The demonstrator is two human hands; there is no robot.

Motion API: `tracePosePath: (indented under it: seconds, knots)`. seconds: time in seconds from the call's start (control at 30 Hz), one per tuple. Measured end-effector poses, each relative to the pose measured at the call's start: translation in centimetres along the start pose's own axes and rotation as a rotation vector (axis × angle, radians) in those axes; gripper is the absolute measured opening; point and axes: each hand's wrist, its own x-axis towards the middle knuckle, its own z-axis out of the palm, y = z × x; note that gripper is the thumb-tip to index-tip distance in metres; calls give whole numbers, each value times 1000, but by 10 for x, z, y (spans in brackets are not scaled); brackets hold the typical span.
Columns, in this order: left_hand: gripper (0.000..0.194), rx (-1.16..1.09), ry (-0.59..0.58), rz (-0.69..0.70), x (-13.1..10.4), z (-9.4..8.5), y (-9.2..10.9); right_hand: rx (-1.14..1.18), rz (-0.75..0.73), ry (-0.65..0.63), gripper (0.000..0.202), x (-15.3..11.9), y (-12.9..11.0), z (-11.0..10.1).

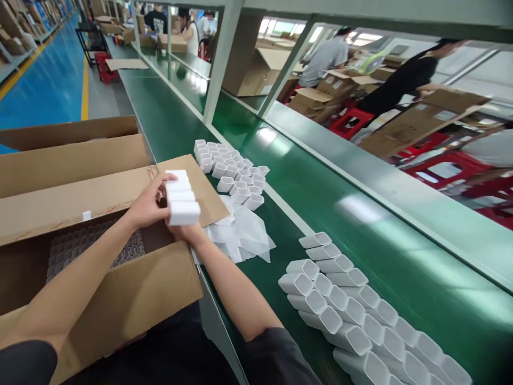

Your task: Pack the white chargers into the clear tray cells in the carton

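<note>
Over the near edge of the open carton (152, 272), my left hand (149, 206) grips a short stack of white plastic casings (181, 198) from the left side. My right hand (188, 232) is below the same stack, its fingers mostly hidden behind it. The casings look blurred by motion. Inside the carton, rows of similar pieces (92, 243) fill part of the space, with their open ends up. Just beyond my hands lies a flap of brown cardboard (204, 187). Thin white packing sheets (242, 230) are crumpled on the green bench beside it.
One group of white casings (234, 171) stands farther along the green bench (160, 101); a larger group (360, 315) lies near right. Metal posts (222, 64) rise along the bench. A green conveyor belt (320, 187) runs behind them. Several people work beyond, among cartons and red stools.
</note>
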Motion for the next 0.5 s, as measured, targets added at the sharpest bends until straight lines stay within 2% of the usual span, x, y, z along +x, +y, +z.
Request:
tracePosePath:
  seconds: [0.1,0.2,0.33,0.5]
  knots:
    - [74,477,-121,80,67,27,23,-11,6,-9,29,1,-1,0]
    - [77,747,-262,58,110,64,33,-17,-23,-8,27,3,0,0]
    - [78,822,-322,32,142,98,36,-22,-13,20,30,4,3,4]
    - [78,888,-318,-28,158,123,47,-22,-88,83,30,4,8,14]
